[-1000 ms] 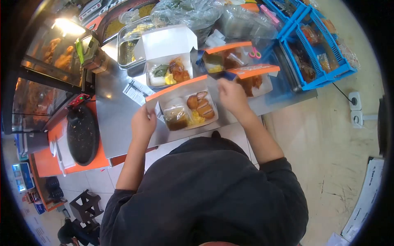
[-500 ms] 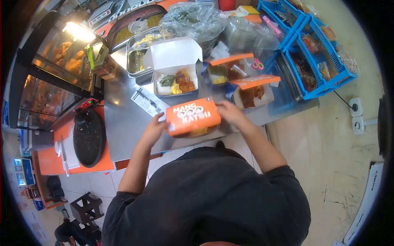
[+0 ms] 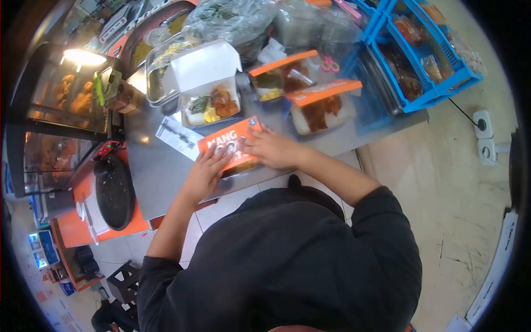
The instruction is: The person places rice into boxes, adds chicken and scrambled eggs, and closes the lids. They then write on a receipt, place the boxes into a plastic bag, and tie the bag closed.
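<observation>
An orange takeaway box (image 3: 246, 124) with white lettering lies closed at the near edge of the steel table. My left hand (image 3: 206, 170) rests with its fingers stretched over the left part of the lid. From the right, my right hand (image 3: 272, 147) lies flat on the lid, fingers spread. Both cover much of the lettering. Behind it stands a box with its white lid raised (image 3: 203, 67), holding rice, greens, something yellow and browned meat. To the right are two more meal boxes, one nearer (image 3: 319, 117) and one farther back (image 3: 265, 83).
A printed paper slip (image 3: 176, 137) lies left of the orange box. Pink scissors (image 3: 330, 65), a plastic-wrapped bundle of greens (image 3: 227, 25) and a blue basket rack (image 3: 442, 88) stand behind. At left are a lit food warmer (image 3: 66, 116) and a dark oval board (image 3: 114, 191).
My hands have moved from the orange box's sides onto the top of its lid. The box sits turned slightly, and the whole view has shifted.
</observation>
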Action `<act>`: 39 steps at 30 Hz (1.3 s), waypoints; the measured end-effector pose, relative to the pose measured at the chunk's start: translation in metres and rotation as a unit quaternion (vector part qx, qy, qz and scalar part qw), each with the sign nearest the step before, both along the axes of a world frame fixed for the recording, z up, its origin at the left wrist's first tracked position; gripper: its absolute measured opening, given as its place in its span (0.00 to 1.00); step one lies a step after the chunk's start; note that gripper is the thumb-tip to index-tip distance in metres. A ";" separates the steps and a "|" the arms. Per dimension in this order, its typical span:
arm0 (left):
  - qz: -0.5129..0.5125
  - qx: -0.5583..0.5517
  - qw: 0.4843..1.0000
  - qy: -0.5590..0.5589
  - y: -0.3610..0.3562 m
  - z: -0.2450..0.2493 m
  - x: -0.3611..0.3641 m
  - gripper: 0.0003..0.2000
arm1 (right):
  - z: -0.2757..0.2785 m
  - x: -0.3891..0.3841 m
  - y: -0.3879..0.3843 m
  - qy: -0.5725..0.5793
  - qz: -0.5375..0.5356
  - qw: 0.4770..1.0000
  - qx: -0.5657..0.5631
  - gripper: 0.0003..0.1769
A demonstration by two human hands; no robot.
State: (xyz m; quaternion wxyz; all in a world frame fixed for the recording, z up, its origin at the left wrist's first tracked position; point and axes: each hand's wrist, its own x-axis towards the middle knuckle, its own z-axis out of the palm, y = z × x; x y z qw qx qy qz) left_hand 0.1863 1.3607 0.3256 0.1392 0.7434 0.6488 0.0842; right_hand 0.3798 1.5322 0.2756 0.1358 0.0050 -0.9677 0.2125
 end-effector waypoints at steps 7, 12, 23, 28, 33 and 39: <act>0.189 0.000 0.977 0.095 0.006 0.003 0.019 0.28 | 0.054 0.099 0.039 0.280 -0.214 0.936 -0.017 0.21; 0.184 0.094 0.974 -0.091 0.075 0.015 0.084 0.29 | 0.043 0.157 0.130 0.270 -0.484 0.830 -0.063 0.18; 0.270 0.023 0.944 -0.188 0.142 -0.033 0.126 0.17 | -0.024 0.185 0.156 0.162 -0.321 0.741 -0.568 0.22; 0.433 -0.054 0.720 -0.539 0.160 -0.028 0.117 0.19 | 0.012 0.184 0.175 0.035 -0.371 0.681 -0.630 0.25; 0.410 -0.188 0.716 -0.533 0.178 0.012 0.103 0.28 | 0.057 0.174 0.178 -0.103 -0.430 0.705 -0.555 0.40; 0.375 -0.239 0.651 -0.615 0.178 0.007 0.105 0.34 | 0.053 0.180 0.177 -0.102 -0.422 0.682 -0.589 0.41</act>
